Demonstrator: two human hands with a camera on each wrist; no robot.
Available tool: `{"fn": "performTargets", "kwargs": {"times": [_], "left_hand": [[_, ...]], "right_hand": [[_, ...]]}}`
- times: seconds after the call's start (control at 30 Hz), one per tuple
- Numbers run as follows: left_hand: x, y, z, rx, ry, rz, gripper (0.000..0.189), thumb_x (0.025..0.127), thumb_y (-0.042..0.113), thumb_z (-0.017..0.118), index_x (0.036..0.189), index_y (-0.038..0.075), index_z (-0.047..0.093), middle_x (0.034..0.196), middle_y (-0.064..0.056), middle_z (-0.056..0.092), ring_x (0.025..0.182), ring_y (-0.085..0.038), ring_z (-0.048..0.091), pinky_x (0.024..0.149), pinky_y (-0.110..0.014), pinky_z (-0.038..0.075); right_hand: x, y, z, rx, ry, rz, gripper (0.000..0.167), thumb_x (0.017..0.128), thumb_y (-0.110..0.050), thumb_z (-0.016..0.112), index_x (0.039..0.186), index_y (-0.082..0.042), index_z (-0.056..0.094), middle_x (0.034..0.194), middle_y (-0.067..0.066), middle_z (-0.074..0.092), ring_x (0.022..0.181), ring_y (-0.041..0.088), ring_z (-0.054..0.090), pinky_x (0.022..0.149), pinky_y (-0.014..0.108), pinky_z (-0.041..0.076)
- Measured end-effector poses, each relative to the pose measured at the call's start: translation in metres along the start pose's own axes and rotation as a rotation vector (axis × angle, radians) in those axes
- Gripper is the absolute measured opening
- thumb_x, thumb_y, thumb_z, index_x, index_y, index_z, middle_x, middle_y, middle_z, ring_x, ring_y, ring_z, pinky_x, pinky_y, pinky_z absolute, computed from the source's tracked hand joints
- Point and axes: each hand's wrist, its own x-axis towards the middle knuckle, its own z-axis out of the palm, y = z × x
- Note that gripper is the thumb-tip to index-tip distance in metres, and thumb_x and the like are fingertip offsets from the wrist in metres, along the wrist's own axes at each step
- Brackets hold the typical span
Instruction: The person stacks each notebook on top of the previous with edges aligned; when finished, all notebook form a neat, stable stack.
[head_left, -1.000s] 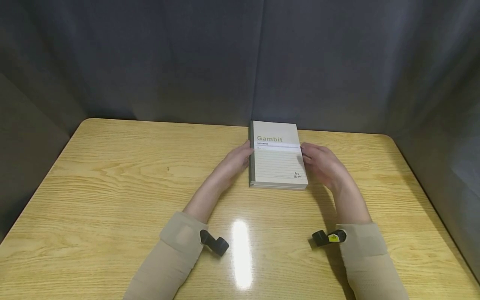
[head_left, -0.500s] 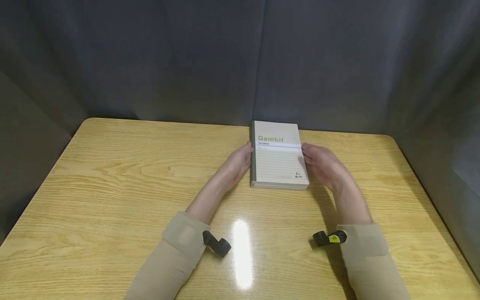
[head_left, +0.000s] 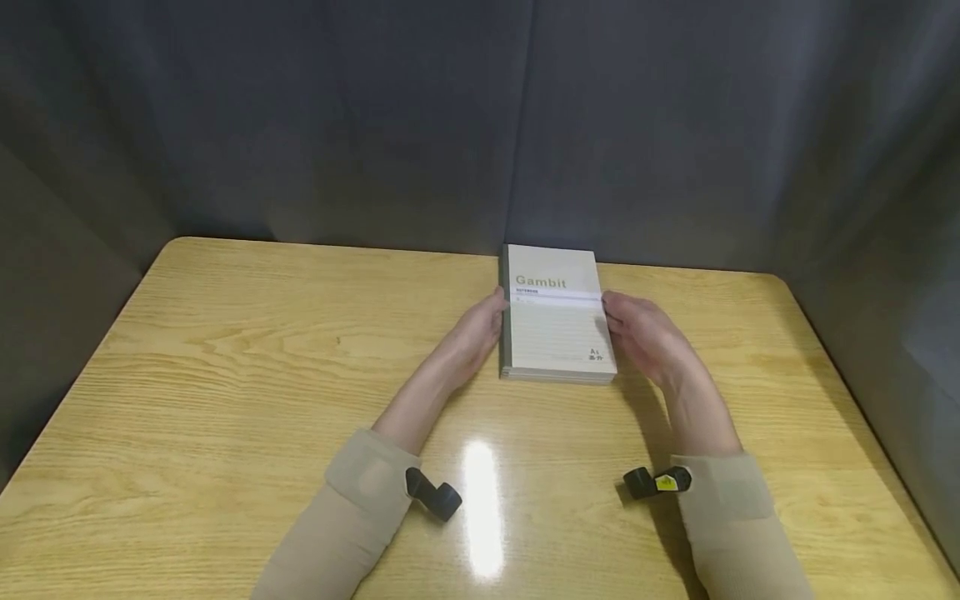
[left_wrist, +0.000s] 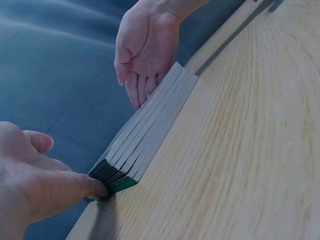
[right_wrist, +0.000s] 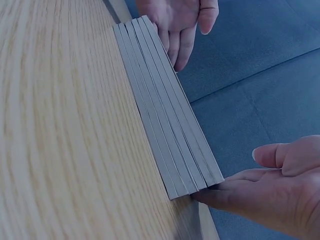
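A neat stack of several notebooks (head_left: 558, 333) lies flat at the table's back edge, the top one with a pale cover printed "Gambit" and a dark spine on the left. My left hand (head_left: 472, 333) touches the spine side, its fingers straight, as the left wrist view also shows beside the layered page edges (left_wrist: 152, 120). On the opposite side my right hand (head_left: 645, 333) touches the stack with extended fingers. In the right wrist view its thumb (right_wrist: 270, 154) stands raised, away from the notebooks. Neither hand curls around the stack.
The wooden table (head_left: 247, 400) reaches back to a dark grey curtain (head_left: 360, 125), which also hangs along both sides. A bright light reflection shows on the tabletop in front of the stack. Small black cameras (head_left: 433, 493) sit at both sleeve cuffs.
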Motion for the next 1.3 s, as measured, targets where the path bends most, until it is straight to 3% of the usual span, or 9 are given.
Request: {"fn": "performTargets", "kwargs": {"times": [0.17,0.3,0.57,0.87,1.1,1.3], "left_hand": [[0.0,-0.004,0.007,0.049,-0.015,0.023,0.069,0.108,0.032,0.023,0.165,0.01,-0.01,0.174,0.0,-0.019,0.161,-0.016,-0.017,0.134,-0.038,-0.006],[-0.002,-0.005,0.011,0.085,0.016,0.032,0.075,0.104,0.032,0.026,0.164,0.012,-0.015,0.173,0.001,-0.022,0.159,-0.016,-0.023,0.133,-0.043,-0.012],[-0.007,-0.009,0.012,0.154,0.052,0.015,0.075,0.104,0.034,0.027,0.165,0.016,-0.012,0.174,0.003,-0.017,0.161,-0.017,-0.016,0.133,-0.044,-0.009],[-0.004,-0.009,0.006,0.178,0.1,0.051,0.075,0.105,0.03,0.029,0.165,0.015,-0.013,0.175,-0.002,-0.011,0.162,-0.018,-0.014,0.134,-0.044,-0.008],[-0.002,-0.007,0.0,0.272,0.118,0.091,0.064,0.105,0.025,0.031,0.166,0.011,0.017,0.175,-0.004,-0.011,0.163,-0.025,-0.009,0.135,-0.045,-0.003],[-0.002,-0.003,0.0,0.288,0.146,0.075,0.066,0.105,0.024,0.033,0.166,0.011,0.013,0.176,-0.003,-0.001,0.164,-0.024,-0.001,0.135,-0.043,0.0]], "right_hand": [[-0.001,0.002,-0.002,0.0,0.006,0.012,0.061,0.113,-0.022,0.026,0.16,0.011,0.005,0.172,0.023,0.009,0.162,0.032,0.006,0.135,0.046,0.006],[-0.001,0.004,-0.002,0.007,0.019,0.025,0.062,0.113,-0.022,0.027,0.161,0.008,0.001,0.173,0.019,-0.001,0.162,0.032,0.0,0.135,0.046,0.004],[-0.002,0.011,0.001,0.005,0.019,0.019,0.065,0.113,-0.025,0.032,0.16,0.011,0.006,0.171,0.024,0.013,0.161,0.034,0.009,0.135,0.047,0.007],[0.003,0.013,0.005,-0.014,0.056,0.024,0.062,0.113,-0.024,0.03,0.162,0.007,0.006,0.173,0.019,0.009,0.162,0.03,0.008,0.135,0.044,0.009],[0.005,0.017,0.003,-0.032,0.068,0.031,0.06,0.113,-0.022,0.029,0.162,0.005,0.007,0.173,0.017,0.007,0.162,0.03,0.009,0.135,0.045,0.012],[0.006,0.018,-0.001,-0.022,0.073,0.028,0.059,0.113,-0.02,0.029,0.162,0.006,0.008,0.173,0.018,0.008,0.162,0.031,0.011,0.135,0.044,0.013]]}}
